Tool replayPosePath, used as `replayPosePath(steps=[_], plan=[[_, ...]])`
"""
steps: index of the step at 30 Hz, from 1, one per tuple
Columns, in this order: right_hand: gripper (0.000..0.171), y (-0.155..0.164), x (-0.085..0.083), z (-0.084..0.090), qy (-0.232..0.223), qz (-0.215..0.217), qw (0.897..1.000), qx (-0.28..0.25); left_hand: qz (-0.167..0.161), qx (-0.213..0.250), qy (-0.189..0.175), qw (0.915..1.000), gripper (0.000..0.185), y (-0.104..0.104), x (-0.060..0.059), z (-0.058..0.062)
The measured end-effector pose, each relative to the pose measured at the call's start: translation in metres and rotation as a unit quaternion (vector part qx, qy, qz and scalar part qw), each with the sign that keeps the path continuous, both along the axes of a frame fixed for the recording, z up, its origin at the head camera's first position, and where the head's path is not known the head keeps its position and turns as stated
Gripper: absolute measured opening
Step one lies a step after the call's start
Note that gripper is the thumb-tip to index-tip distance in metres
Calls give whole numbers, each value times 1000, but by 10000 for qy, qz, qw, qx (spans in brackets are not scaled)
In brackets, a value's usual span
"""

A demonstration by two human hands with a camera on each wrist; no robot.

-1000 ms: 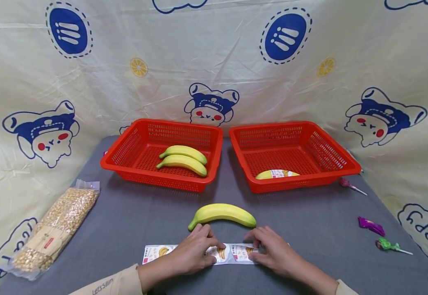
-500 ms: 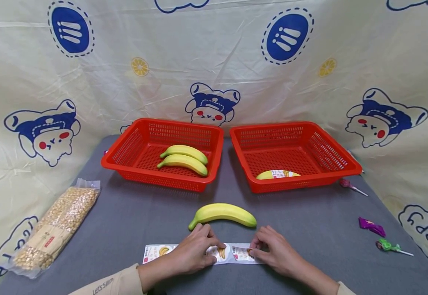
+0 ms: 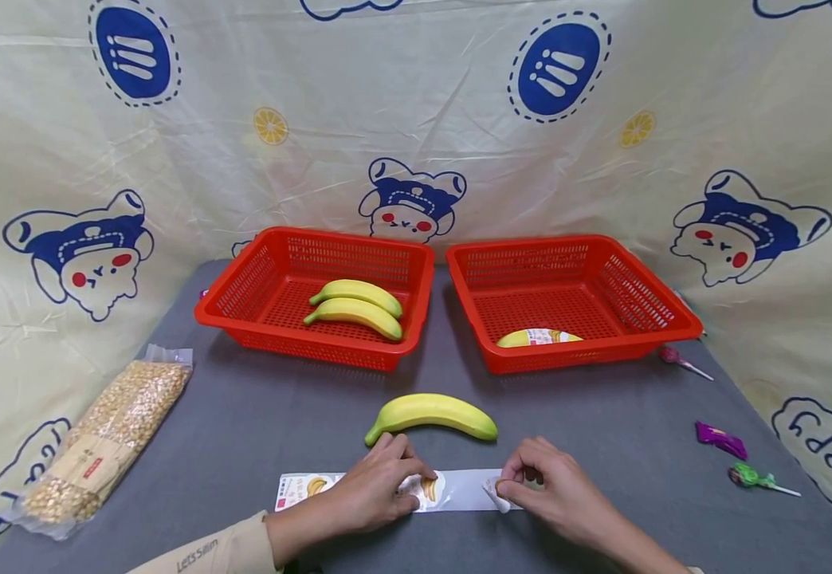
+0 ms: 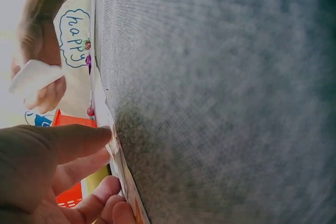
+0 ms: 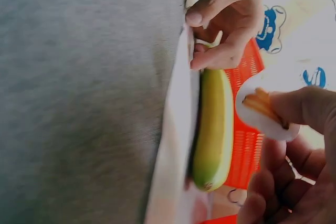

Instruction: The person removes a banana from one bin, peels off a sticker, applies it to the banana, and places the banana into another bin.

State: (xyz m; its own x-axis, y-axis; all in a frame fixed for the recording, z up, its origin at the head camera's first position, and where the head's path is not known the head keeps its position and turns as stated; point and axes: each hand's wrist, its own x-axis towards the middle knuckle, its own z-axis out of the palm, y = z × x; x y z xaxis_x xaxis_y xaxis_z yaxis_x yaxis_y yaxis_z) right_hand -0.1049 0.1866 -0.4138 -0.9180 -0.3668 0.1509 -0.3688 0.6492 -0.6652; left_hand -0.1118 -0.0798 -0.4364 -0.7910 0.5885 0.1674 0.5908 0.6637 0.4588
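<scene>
Holding a small label (image 5: pixel 258 118) with a banana picture in the right hand (image 3: pixel 558 488), pinched narrowly between thumb and finger and raised off the label strip (image 3: pixel 463 489). Pressing with the left hand (image 3: pixel 378 488) on that same strip, thumb and fingertips slightly spread, against the gray table (image 3: pixel 265 422). Bare and white along the strip between the two hands; printed labels (image 3: pixel 308 488) under and to the left of the left hand. Just beyond the left hand, roughly parallel to the strip, a loose banana (image 3: pixel 432 411), stem end to the left. Farther back, a red left basket (image 3: pixel 315 357) with a pair of bananas (image 3: pixel 359 316) inside, one behind the other; next to it, across a narrow gap, a red right basket (image 3: pixel 602 353) with a labeled banana (image 3: pixel 516 340) at its front wall, partly hidden. Over at the left, lying aslant, a clear bag of kernels (image 3: pixel 111 434). Over at the right, from back to front, a dark pink lollipop (image 3: pixel 671 355), a purple wrapped candy (image 3: pixel 720 439) and a green lollipop (image 3: pixel 748 477). Behind everything, a cream backdrop (image 3: pixel 416 88) printed with blue cartoon figures.
</scene>
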Motion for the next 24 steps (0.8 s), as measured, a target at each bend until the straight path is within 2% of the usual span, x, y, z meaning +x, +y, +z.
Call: replayPosePath(steps=[3,5,9,12,17,21,24], plan=[[25,-8,0,5,505,-149,9983,231,139,277,-166,9994,25,2,-1,3],[28,-15,-1,7,801,-214,9959,376,227,678,-397,9967,24,4,-1,7],[28,-27,-6,8,1341,-180,9895,507,323,1627,-840,9826,27,11,0,13],[26,-34,-8,8,1674,-76,9846,494,514,2023,-1086,9719,26,16,2,17],[27,-42,-9,7,1721,29,9843,396,918,2165,-1335,9627,24,20,3,19],[28,-44,-10,4,1878,138,9817,301,893,2190,-1295,9630,18,19,2,18],[26,-44,-10,4,1486,153,9887,154,849,2253,-1088,9645,10,16,1,16]])
